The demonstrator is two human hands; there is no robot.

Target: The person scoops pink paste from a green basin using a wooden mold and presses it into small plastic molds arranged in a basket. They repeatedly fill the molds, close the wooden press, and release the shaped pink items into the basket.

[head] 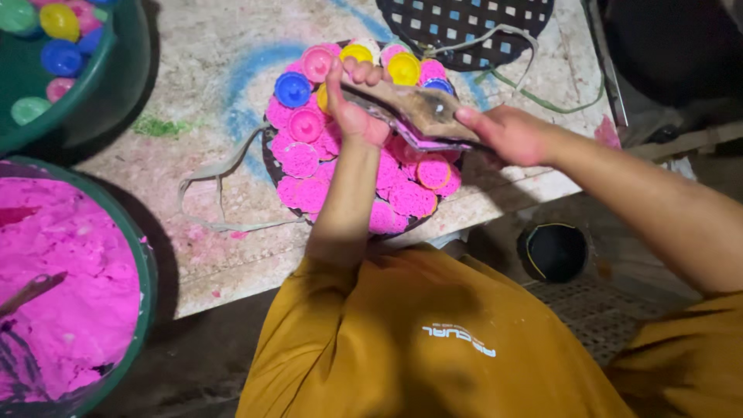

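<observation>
Stained worktable | gripping flat scraper board at both ends, left hand, right hand | lying crosswise over tray of pink-filled cups

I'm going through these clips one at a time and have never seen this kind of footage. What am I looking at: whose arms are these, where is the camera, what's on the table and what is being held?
There is no machine: the single picture comes from a camera worn on a person's head, looking down at their own arms in mustard-yellow sleeves. The left hand and the right hand together hold a flat, worn brown tool over a round dark tray. The tray is packed with small cups filled with pink powder; a few cups at its far side are blue, yellow and pink. It sits on a stained table. At the left, a green tub holds loose pink powder, and a green bowl holds empty coloured cups.
</observation>
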